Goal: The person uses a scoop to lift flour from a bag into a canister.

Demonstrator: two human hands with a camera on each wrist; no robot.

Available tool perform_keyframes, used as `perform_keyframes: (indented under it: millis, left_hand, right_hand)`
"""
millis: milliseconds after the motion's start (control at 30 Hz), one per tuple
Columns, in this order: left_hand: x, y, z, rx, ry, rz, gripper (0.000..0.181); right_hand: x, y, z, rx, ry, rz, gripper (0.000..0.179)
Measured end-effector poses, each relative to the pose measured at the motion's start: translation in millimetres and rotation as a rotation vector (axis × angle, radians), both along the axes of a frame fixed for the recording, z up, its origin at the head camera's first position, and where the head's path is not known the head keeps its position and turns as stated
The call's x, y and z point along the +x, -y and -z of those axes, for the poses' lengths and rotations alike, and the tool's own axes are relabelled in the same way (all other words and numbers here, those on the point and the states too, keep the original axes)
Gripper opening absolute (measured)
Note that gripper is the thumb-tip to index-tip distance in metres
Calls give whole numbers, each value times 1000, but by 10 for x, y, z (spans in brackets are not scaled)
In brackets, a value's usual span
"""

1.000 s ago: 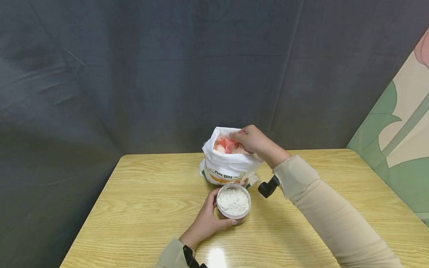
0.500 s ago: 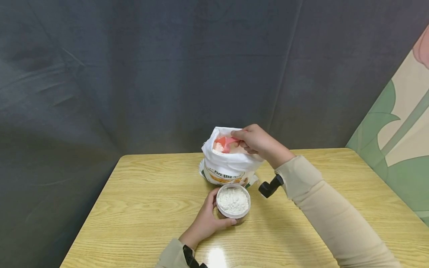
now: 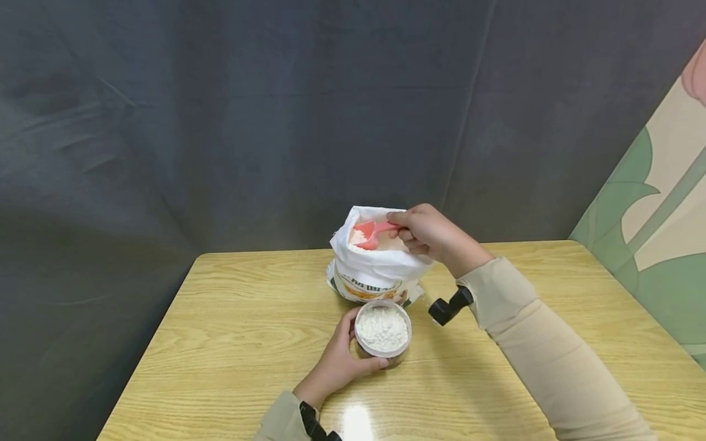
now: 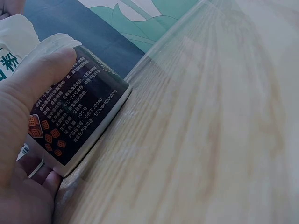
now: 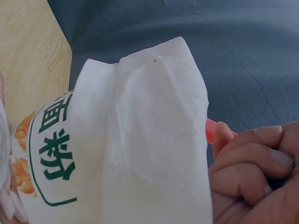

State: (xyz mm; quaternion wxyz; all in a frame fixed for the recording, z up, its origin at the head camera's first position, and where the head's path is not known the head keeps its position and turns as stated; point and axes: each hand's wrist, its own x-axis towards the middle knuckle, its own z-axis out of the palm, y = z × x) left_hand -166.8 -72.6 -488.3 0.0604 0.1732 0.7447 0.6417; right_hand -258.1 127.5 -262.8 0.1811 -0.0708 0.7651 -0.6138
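My left hand [image 3: 337,359] curls round a round tub [image 3: 360,352] standing on the table, filled near its rim with white powder [image 3: 383,329]. In the left wrist view the tub [image 4: 86,109] shows a dark printed label, with my thumb across its upper edge. Just behind it stands a white flour bag [image 3: 380,264] with its top folded down. My right hand [image 3: 432,236] pinches the handle of a pink scoop [image 3: 371,236] in the bag's mouth, with white powder in its bowl. The right wrist view shows only a bit of the scoop [image 5: 211,130]; the bag hides the rest.
A wood-grain table [image 3: 237,331] lies under everything. Its far edge meets a dark grey cloth [image 3: 309,122]. At the right is a panel [image 3: 662,202] patterned with green leaves. The bag's front almost touches the tub.
My right hand has moved slightly right and the scoop has come up in the bag's mouth, showing more of its bowl and handle. The left hand and tub have stayed in place.
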Motion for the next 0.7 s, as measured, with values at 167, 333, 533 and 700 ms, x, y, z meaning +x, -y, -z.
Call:
perform_keyframes:
  millis: [167, 333, 533, 700]
  left_hand:
    - [-6, -2, -11, -6, 2, -6, 102]
    - [3, -8, -21, -7, 4, 0, 100]
    - [14, -5, -16, -10, 22, -1, 100]
    - [-5, 4, -13, -4, 10, 2, 101]
  right_hand:
    - [13, -26, -3, -20, 6, 21, 39]
    - [48, -33, 4, -29, 35, 63, 35]
    - [95, -39, 10, -33, 37, 90, 36]
    - [132, -65, -7, -49, 6, 99, 36]
